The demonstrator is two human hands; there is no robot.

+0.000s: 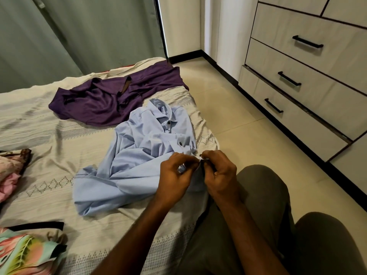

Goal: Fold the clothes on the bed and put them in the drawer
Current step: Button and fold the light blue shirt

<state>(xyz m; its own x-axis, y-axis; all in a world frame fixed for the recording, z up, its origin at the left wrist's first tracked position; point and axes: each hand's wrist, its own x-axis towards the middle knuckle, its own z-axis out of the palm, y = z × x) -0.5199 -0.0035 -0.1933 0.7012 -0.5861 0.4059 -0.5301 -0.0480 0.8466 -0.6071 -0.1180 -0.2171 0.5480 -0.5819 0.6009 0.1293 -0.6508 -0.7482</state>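
A light blue button shirt [139,155] lies crumpled on the bed [49,135], collar toward the far end. My left hand [176,175] and my right hand [218,173] meet at its near right edge, by the bed's side. Both pinch the fabric between fingertips and thumbs. A purple garment [111,96] lies spread beyond the blue shirt. The drawer unit [309,82] stands to the right across the floor, its drawers with black handles; the lowest one sits slightly pulled out.
Pink floral cloth [10,169] lies at the bed's left edge. A bright leaf-print cloth [25,255] sits at the near left corner. Tiled floor [238,120] runs between bed and drawers. Green curtains [79,32] hang behind. My knees [268,215] are at the bedside.
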